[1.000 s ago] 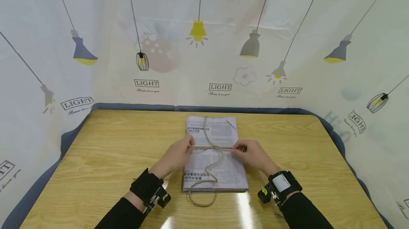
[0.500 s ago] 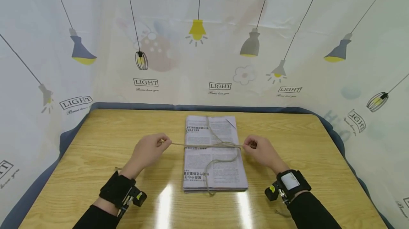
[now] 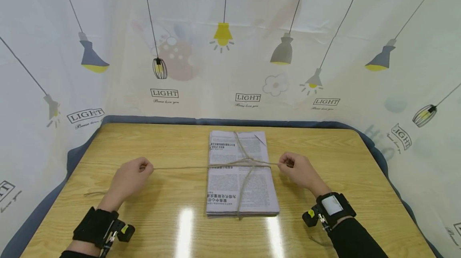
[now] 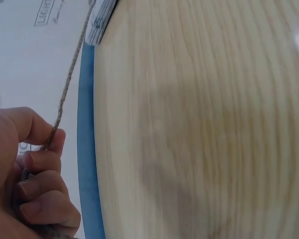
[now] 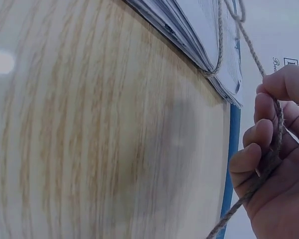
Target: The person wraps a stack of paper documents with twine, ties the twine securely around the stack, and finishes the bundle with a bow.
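A flat stack of newspapers (image 3: 223, 188) lies on the table, with twine (image 3: 180, 168) running across its middle and lengthwise down its face. The strands cross right of the stack's centre. Out to the left, my left hand (image 3: 131, 176) pinches one length of twine, drawn straight from the stack; in the left wrist view the remaining fingers curl into the palm. Just off the stack's right edge, my right hand (image 3: 300, 172) pinches the other length. The right wrist view has that twine (image 5: 253, 50) passing between thumb and forefinger, across the palm and out below.
The wooden table (image 3: 173, 138) has a dark blue border behind it. A loose twine end (image 3: 95, 193) shows by the left wrist and another (image 3: 318, 242) by the right wrist. A pale curtain (image 3: 201, 58) printed with lamps hangs around the back.
My left hand has moved from the stack far out to the left, pulling twine along. My right hand has shifted slightly right. The loose lengthwise curve has straightened and the crossing has drawn tighter.
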`<action>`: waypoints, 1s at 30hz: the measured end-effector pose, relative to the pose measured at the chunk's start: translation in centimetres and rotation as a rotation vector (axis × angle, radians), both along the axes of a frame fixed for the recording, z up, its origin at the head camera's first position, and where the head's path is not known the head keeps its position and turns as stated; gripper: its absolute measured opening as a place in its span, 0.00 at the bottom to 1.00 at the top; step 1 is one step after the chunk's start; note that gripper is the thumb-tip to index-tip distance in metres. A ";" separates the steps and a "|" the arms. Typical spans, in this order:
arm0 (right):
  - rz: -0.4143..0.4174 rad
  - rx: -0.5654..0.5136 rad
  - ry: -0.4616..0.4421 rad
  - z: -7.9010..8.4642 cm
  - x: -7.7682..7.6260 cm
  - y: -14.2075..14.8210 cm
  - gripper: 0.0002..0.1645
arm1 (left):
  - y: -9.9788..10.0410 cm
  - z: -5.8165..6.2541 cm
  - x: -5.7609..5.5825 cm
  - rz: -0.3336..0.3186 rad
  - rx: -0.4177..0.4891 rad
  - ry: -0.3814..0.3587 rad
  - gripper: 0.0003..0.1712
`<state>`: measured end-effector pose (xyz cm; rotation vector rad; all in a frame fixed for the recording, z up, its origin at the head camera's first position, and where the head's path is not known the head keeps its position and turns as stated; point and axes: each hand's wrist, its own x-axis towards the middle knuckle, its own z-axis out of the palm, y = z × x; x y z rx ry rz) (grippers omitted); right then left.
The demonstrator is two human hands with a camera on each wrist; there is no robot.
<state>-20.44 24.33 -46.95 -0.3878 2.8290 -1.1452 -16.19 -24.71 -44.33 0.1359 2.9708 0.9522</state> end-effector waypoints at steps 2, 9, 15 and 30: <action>0.002 -0.006 0.003 0.0 0.0 0.0 0.03 | -0.8 0.1 0.4 0.023 -0.016 -0.019 0.16; 0.001 0.013 0.023 -0.6 -0.2 -0.1 0.06 | -3.1 -0.2 1.7 0.061 -0.088 -0.028 0.13; -0.020 0.036 0.031 -1.1 -0.4 -0.7 0.04 | -4.7 -0.7 2.5 0.129 -0.155 -0.062 0.15; 0.011 0.091 -0.045 -1.5 0.2 -1.5 0.06 | -5.6 -2.4 3.1 0.142 -0.220 -0.127 0.14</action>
